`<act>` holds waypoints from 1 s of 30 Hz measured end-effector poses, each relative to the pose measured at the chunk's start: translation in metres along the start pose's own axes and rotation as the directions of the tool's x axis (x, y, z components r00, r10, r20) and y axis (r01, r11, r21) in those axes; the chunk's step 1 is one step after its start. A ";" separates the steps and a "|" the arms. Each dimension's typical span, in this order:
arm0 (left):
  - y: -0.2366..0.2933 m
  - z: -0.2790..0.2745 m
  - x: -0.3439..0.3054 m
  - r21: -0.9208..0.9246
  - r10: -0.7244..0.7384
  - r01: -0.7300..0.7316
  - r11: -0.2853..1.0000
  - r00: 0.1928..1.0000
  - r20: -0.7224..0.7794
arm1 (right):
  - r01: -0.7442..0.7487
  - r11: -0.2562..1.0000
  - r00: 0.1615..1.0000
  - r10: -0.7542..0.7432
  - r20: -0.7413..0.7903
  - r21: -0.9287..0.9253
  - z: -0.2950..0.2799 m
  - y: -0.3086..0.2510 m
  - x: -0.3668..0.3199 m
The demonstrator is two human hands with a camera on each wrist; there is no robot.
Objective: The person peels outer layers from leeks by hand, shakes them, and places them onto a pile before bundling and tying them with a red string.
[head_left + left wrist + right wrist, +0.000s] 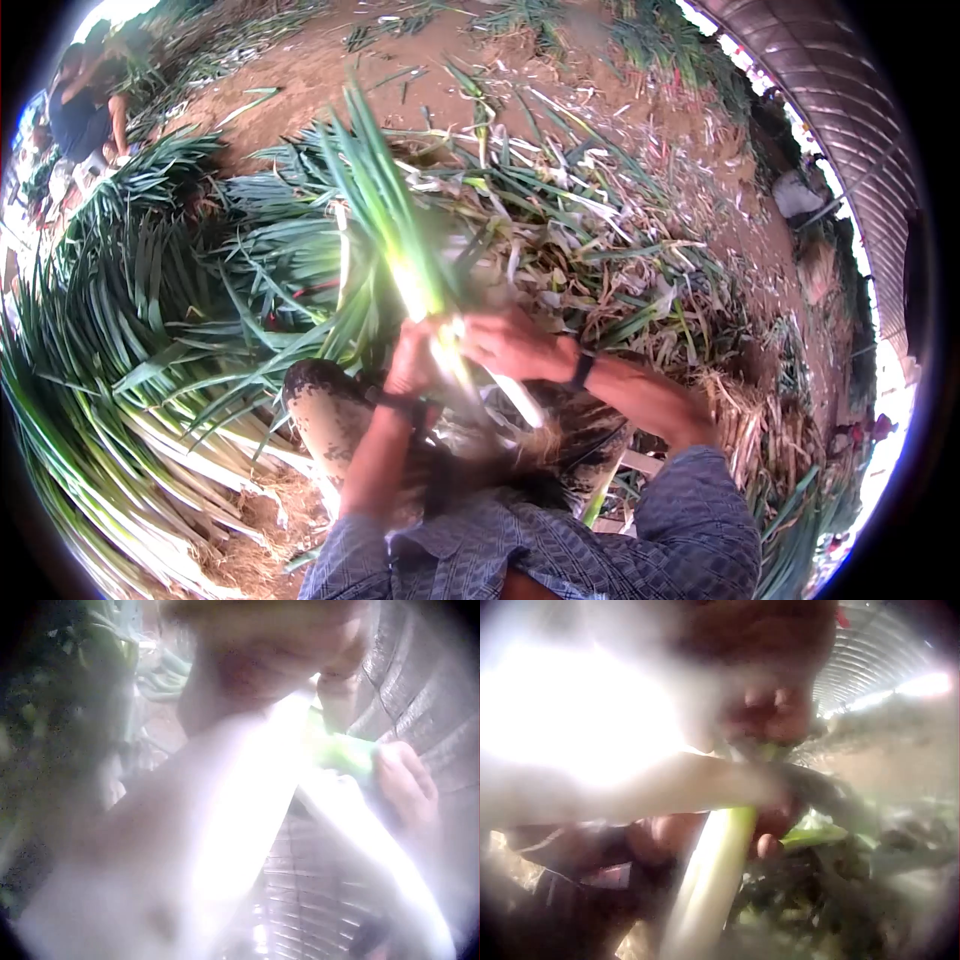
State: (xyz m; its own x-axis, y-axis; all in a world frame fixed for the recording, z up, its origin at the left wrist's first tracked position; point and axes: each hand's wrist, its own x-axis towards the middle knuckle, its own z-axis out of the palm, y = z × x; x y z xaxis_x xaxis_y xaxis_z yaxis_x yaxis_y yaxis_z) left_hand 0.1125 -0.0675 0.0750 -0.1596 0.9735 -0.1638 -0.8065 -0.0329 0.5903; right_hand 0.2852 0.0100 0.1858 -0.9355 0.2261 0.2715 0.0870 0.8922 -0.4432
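Two bare hands meet over the lap, in the middle of the head view. My left hand grips long green onions where the white stalks turn green; the leaves point up and away. Close beside it, my right hand curls its fingers round a green onion, whose white stalk slants down to its roots. In the left wrist view, pale stalks cross in glare, with fingertips on a green part. The right wrist view shows a white stalk below the blurred fingers.
A large pile of green onions lies on the left, roots toward the front. Stripped leaves and peelings heap up ahead and to the right. Another person sits at the far left. Bare soil spreads behind, and a curved roof rises at the right.
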 end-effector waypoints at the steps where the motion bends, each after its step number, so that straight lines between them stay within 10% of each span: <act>1: 0.006 0.006 0.003 -0.098 -0.017 0.012 0.995 0.999 -0.050 | 0.093 0.996 0.996 -0.093 0.019 -0.017 -0.006 -0.010 -0.013; 5: 0.050 -0.027 0.043 -0.112 0.036 -0.063 0.992 0.973 -0.228 | -0.084 0.982 0.983 0.109 -0.147 0.167 -0.095 -0.045 -0.076; 6: 0.051 -0.051 0.052 -0.166 0.039 -0.078 0.983 0.973 -0.226 | -0.283 0.957 0.883 0.289 -0.370 0.072 -0.120 -0.028 -0.108; 8: 0.046 -0.084 0.065 -0.172 0.097 -0.159 0.972 0.942 -0.321 | -0.315 0.750 0.590 0.634 -0.499 0.581 -0.196 0.014 -0.174; 11: 0.031 -0.104 0.068 -0.190 0.078 -0.156 0.969 0.928 -0.365 | -0.723 0.690 0.482 0.462 -0.745 -0.040 -0.238 0.031 -0.228; 13: 0.016 -0.120 0.068 0.012 0.149 -0.155 0.988 0.927 -0.344 | -0.757 0.651 0.432 0.553 -0.712 0.047 -0.211 0.013 -0.218; 15: 0.010 -0.107 0.066 0.243 0.224 -0.150 0.958 0.922 -0.314 | -0.746 0.599 0.542 0.800 -0.258 0.290 -0.157 -0.008 -0.158; 19: 0.009 -0.053 0.040 0.483 0.289 -0.175 0.858 0.942 -0.173 | -0.554 0.757 0.817 0.575 0.049 0.345 -0.030 -0.046 -0.043; 21: 0.027 -0.019 0.024 0.534 0.240 -0.141 0.834 0.963 -0.120 | -0.540 0.776 0.839 0.527 0.137 0.327 0.028 -0.019 -0.032; 24: 0.055 -0.008 0.024 0.411 0.071 0.015 0.912 0.978 -0.194 | -0.674 0.469 0.737 0.475 0.481 0.571 0.087 0.017 -0.023; 26: 0.066 -0.012 0.021 0.275 0.070 -0.011 0.962 0.976 -0.206 | -0.738 0.247 0.634 0.573 0.519 0.629 0.039 -0.028 -0.022; 29: 0.069 -0.060 0.041 0.011 -0.045 0.049 0.999 0.971 -0.233 | -0.616 0.175 0.721 0.519 0.460 0.768 0.067 -0.033 -0.067; 30: 0.066 -0.074 0.043 0.182 0.014 0.022 0.983 0.980 -0.199 | -0.536 0.153 0.750 0.537 0.385 0.830 0.073 -0.039 -0.076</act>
State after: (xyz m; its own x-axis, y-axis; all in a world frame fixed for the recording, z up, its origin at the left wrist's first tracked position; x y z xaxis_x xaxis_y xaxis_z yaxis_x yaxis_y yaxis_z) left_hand 0.0102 -0.0445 0.0487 -0.2813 0.9085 -0.3092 -0.6930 0.0306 0.7203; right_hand 0.3276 -0.0709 0.1198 -0.7873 0.4980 -0.3636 0.2306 -0.3091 -0.9226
